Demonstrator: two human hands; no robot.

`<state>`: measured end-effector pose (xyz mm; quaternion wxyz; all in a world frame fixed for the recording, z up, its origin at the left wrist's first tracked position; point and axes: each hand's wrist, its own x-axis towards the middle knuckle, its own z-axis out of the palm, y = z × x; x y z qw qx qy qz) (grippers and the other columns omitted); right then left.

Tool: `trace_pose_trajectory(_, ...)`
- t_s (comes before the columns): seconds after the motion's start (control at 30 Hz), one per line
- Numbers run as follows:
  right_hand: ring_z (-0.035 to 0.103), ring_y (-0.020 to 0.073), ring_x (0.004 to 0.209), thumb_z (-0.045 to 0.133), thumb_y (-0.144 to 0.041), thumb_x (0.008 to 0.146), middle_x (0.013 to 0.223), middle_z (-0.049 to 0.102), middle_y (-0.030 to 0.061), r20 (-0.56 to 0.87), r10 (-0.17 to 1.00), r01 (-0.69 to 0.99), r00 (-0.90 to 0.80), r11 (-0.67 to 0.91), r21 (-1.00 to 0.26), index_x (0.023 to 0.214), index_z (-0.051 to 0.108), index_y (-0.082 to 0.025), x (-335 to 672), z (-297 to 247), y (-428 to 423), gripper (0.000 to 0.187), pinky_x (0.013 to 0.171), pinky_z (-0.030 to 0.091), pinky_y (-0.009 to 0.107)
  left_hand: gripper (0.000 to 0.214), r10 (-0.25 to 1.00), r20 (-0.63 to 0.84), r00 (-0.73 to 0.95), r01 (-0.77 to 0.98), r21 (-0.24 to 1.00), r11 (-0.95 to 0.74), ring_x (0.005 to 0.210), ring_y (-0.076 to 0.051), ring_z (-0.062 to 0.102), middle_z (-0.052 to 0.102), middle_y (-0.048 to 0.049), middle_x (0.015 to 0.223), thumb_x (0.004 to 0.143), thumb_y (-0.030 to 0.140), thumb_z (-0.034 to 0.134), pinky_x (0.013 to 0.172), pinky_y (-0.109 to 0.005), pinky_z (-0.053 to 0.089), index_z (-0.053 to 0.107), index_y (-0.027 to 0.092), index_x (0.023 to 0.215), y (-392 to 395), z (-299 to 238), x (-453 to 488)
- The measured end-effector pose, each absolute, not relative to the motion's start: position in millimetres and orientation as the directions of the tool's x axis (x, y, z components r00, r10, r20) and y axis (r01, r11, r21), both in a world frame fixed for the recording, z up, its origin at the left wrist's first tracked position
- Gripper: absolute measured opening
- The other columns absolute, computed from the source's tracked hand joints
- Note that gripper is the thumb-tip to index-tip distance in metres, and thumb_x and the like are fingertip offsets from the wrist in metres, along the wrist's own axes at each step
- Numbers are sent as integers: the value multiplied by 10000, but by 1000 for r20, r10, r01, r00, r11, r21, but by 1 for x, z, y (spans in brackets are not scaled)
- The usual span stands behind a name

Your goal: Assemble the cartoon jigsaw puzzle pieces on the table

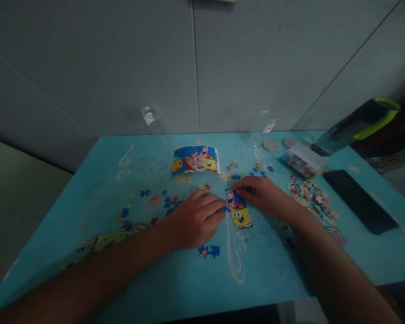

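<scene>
A small joined patch of jigsaw puzzle (239,212) with cartoon figures lies near the middle of the light blue table (87,189). My left hand (195,218) rests flat beside it, fingertips touching its left edge. My right hand (265,194) lies at its upper right, fingertips pressing on the top corner; whether a loose piece is under them is hidden. A printed reference picture (195,159) lies farther back. Several loose blue pieces (168,200) are scattered left of my hands, and a joined pair (209,251) lies near my left wrist.
A heap of loose pieces (312,193) sits at the right beside a black phone (357,200). Behind them lie a small puzzle box (302,159), two round lids (270,145), a dark bottle with a green cap (357,123), and two clear tubes (153,119) near the wall.
</scene>
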<state>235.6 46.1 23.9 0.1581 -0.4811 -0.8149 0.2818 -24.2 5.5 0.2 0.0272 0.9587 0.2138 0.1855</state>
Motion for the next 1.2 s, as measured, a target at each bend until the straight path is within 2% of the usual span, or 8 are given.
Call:
trace_pose_trajectory(0.23, 705, 166, 852, 563, -231, 937, 988, 771, 11, 3, 874, 703, -485, 392, -594, 1021, 772, -269, 234, 23, 45, 229, 787, 523, 293, 336, 429, 272, 861, 393, 179, -902, 1202, -281, 554, 646, -99, 1314, 941, 233, 560, 1060, -518, 377, 625, 193, 1268, 8, -1, -25)
trace_pose_trajectory(0.8, 699, 173, 873, 569, -207, 936, 1010, 767, 10, -22, 868, 716, -497, 396, -575, 1055, 758, -270, 232, 27, 44, 232, 801, 519, 301, 340, 424, 270, 864, 393, 163, -905, 1177, -283, 557, 657, -102, 1240, 944, 233, 551, 1032, -515, 387, 629, 231, 1275, 8, -1, -25)
trace_pose_trajectory(1.0, 698, 170, 866, 577, -208, 932, 1006, 766, 15, -10, 868, 710, -496, 399, -580, 1054, 758, -264, 232, 26, 43, 226, 793, 517, 301, 365, 421, 249, 872, 389, 169, -905, 1174, -286, 550, 647, -104, 1244, 932, 231, 570, 1040, -518, 389, 616, 209, 1294, 8, 0, -25)
trace_pose_trajectory(1.2, 700, 170, 873, 566, -198, 930, 1012, 768, 18, -20, 867, 709, -498, 394, -585, 1057, 759, -270, 232, 29, 43, 242, 803, 521, 303, 293, 497, 325, 805, 459, 190, -868, 1143, -275, 573, 667, -101, 1195, 951, 255, 569, 1027, -499, 410, 660, 209, 1225, 7, 0, -23)
